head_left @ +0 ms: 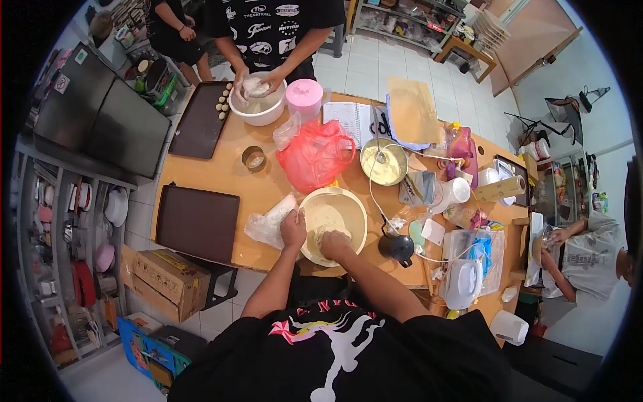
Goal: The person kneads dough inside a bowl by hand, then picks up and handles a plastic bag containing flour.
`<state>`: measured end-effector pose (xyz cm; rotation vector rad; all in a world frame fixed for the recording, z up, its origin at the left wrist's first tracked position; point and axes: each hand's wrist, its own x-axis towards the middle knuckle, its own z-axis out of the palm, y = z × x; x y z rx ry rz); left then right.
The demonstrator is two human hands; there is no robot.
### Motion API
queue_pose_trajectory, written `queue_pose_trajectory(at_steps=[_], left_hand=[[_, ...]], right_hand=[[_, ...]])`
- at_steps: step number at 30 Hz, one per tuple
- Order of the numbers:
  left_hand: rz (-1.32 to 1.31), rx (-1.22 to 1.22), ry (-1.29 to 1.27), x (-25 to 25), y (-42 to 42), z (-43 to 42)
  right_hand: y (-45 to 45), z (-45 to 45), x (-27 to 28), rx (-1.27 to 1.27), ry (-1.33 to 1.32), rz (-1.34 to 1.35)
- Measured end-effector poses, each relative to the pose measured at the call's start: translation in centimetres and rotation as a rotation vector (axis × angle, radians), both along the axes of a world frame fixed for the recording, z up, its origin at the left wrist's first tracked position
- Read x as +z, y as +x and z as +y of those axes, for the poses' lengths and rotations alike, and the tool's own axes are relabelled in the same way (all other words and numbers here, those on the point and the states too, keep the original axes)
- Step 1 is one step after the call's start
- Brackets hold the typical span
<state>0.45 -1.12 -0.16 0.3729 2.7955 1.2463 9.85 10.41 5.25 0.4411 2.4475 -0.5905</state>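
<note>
A cream-coloured bowl stands at the near edge of the table, with pale, floury dough inside. My left hand grips the bowl's left rim, its fingers closed. Down in the bowl, my right hand is closed and pressed into the dough; its fingertips are partly hidden there. Left of the bowl lies a clear plastic bag with white contents, close to my left hand. A red plastic bag sits just behind the bowl.
Dark baking trays lie on the left. To the right stand a metal bowl of pale mixture, a black round-topped device and a white cable. Across the table, a person's hands handle dough over a white bowl.
</note>
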Motion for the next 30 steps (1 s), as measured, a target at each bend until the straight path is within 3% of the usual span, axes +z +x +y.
queue_pose_trajectory(at_steps=[4, 7, 10, 13, 14, 16, 18, 25, 30], left_hand=[[0.033, -0.001, 0.017, -0.2, 0.0, 0.0], [-0.018, 0.013, 0.016, 0.6, 0.2, 0.2], [-0.043, -0.001, -0.003, 0.9, 0.1, 0.0], [0.001, -0.004, -0.017, 0.2, 0.0, 0.0], [-0.004, -0.008, -0.005, 0.1, 0.0, 0.1], [-0.016, -0.014, 0.012, 0.1, 0.0, 0.0], [-0.019, -0.002, -0.042, -0.1, -0.1, -0.2], [-0.096, 0.11, -0.001, -0.8, 0.2, -0.2], [-0.095, 0.055, 0.017, -0.1, -0.1, 0.0]], right_hand=[[-1.3, 1.2, -2.7, -0.244, -0.273, -0.161], [0.1, 0.5, -3.4, -0.381, -0.321, 0.079], [0.5, 1.0, -11.2, -0.753, -0.909, -0.157], [1.6, 0.7, -10.4, -0.698, -0.895, -0.082], [2.1, 1.1, -9.7, -0.542, -0.73, 0.008], [2.9, 0.7, -3.0, -0.228, -0.399, 0.172], [3.2, 0.2, -3.2, -0.15, -0.263, 0.344], [3.8, -0.2, -0.3, -0.141, 0.104, 0.434], [4.0, -0.4, 0.2, -0.106, 0.18, 0.459]])
